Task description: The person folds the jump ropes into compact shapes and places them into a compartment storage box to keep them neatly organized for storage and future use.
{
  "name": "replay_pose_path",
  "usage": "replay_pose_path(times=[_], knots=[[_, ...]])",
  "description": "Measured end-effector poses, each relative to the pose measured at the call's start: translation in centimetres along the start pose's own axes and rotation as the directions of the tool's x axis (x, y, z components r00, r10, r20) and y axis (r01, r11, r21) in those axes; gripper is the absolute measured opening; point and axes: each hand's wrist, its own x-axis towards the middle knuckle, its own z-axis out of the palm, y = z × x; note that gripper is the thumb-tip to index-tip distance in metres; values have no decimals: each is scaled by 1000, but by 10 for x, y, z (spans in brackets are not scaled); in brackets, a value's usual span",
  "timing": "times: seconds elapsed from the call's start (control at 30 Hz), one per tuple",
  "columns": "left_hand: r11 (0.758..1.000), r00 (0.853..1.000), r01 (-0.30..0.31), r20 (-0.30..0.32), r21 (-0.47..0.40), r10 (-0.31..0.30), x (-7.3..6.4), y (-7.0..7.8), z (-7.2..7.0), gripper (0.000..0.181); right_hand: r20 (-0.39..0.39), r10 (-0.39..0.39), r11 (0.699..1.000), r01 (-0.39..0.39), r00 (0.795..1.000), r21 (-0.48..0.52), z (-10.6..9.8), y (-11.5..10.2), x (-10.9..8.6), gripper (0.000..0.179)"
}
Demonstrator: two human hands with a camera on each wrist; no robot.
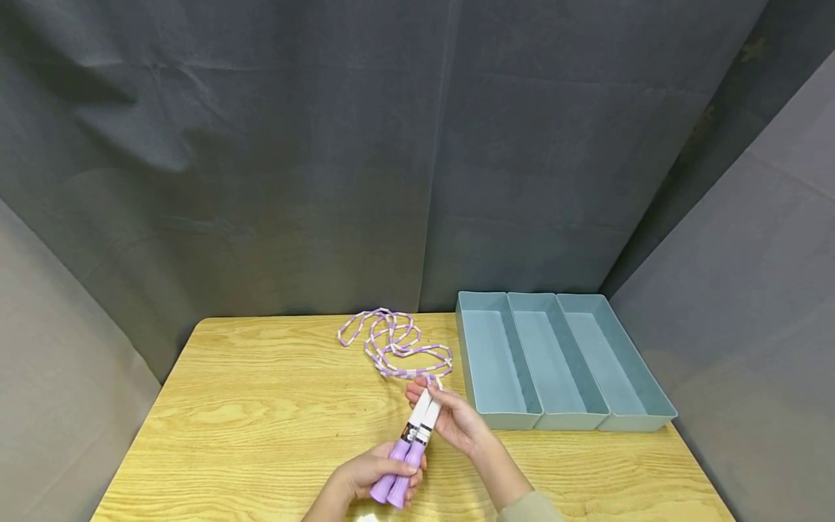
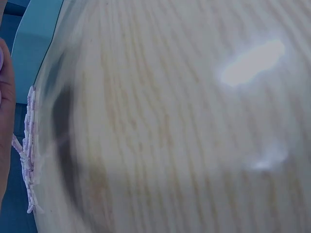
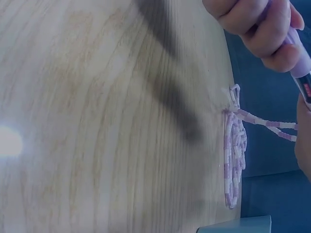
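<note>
A jump rope has two handles (image 1: 418, 429), purple at the grip and white toward the cord, held side by side above the table. My left hand (image 1: 370, 470) wraps its fingers round the purple grips; in the right wrist view those curled fingers (image 3: 272, 29) show clearly. At the white ends, my right hand (image 1: 462, 426) pinches the handles between thumb and fingers. From there the purple-and-white beaded cord (image 1: 396, 374) runs down to loose loops on the tabletop. The left wrist view catches only a strip of hand (image 2: 6, 121) at its edge.
Three long blue-grey bins (image 1: 509, 422) stand side by side at the right of the wooden table (image 1: 261, 413), just right of the cord. A dark curtain (image 1: 313, 181) hangs behind the table, with lighter grey panels (image 1: 750, 290) at the sides.
</note>
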Motion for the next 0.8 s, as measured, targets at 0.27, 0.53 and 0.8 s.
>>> replay_pose_path(times=[0.27,0.53,0.8], knots=[[998,999,16,-53,54,-13,2,16,-1,10,-29,11,999,-12,1000,-31,6,-14,8,32],[987,993,24,-114,161,-5,4,38,-4,6,-158,35,999,-34,987,5,17,-33,19,25],[981,998,17,-66,193,-4,6,50,-8,6,-199,47,999,-41,979,36,24,-43,27,27]])
